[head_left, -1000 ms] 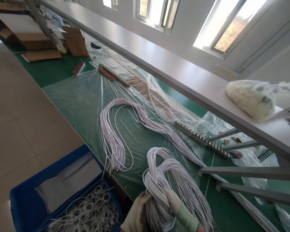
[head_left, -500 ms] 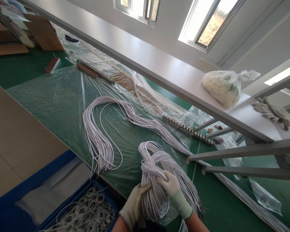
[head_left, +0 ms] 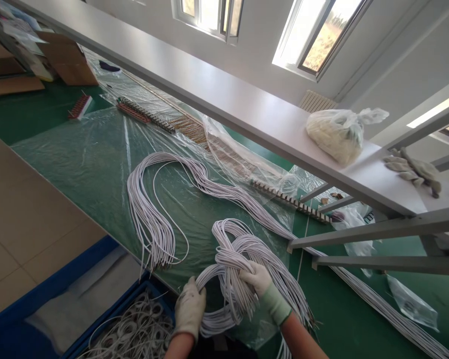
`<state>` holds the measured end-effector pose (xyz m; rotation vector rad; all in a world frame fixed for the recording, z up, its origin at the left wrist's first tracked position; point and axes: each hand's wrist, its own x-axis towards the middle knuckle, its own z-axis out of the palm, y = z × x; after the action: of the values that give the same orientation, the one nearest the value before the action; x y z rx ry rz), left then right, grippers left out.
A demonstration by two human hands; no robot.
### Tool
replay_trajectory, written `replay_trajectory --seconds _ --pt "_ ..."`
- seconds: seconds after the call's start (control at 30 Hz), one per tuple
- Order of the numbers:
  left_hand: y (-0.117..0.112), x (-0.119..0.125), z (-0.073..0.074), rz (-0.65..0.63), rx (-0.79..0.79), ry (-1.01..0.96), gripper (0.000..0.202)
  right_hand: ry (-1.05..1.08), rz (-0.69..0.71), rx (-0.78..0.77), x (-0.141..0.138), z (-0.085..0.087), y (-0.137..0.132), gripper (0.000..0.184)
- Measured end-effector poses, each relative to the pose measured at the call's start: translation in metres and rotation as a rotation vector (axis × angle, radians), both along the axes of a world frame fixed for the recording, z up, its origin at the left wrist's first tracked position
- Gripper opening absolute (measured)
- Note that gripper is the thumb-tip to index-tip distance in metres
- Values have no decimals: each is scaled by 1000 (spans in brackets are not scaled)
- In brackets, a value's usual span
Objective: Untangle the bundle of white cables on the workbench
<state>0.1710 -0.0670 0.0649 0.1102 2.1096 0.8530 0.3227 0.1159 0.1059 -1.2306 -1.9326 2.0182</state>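
The coil (head_left: 234, 286) of white wires lay at the near side of the green bench (head_left: 374, 316), gripped by both gloved hands. The left hand (head_left: 190, 306) closed round a loop bowed out to the left; the right hand (head_left: 262, 285) clasped the twisted middle. The coil's long axis slanted from a rounded bend at the far left to wire ends at the near right, beside the right forearm. A second bundle (head_left: 213, 188) ran roughly parallel beyond it, hooking back at the left with its tips towards the near edge.

Film (head_left: 86, 144) covered much of the bench. Above stood a pale shelf (head_left: 194, 70) bearing a knotted bag (head_left: 335, 137), with windows (head_left: 318, 35) behind. Struts (head_left: 359, 234) crowded the right. A blue bin (head_left: 60, 274) adjoined the bench's edge by the left hand; film-covered surface separated coil and bundle.
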Motion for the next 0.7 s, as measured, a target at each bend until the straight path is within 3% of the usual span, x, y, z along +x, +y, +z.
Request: replay_trajectory --seconds 0.13,0.37,0.53,0.7 --pt "10 6 10 -31 189 29 50 -19 48 57 -17 -6 -17 33" --pt "35 12 49 -83 602 -446 70 -77 139 211 -32 11 -36 24" --pt "33 7 51 -48 651 -540 79 -182 108 354 -36 34 -31 7" --pt "33 8 49 -83 587 -635 76 -202 23 320 -46 51 -6 22"
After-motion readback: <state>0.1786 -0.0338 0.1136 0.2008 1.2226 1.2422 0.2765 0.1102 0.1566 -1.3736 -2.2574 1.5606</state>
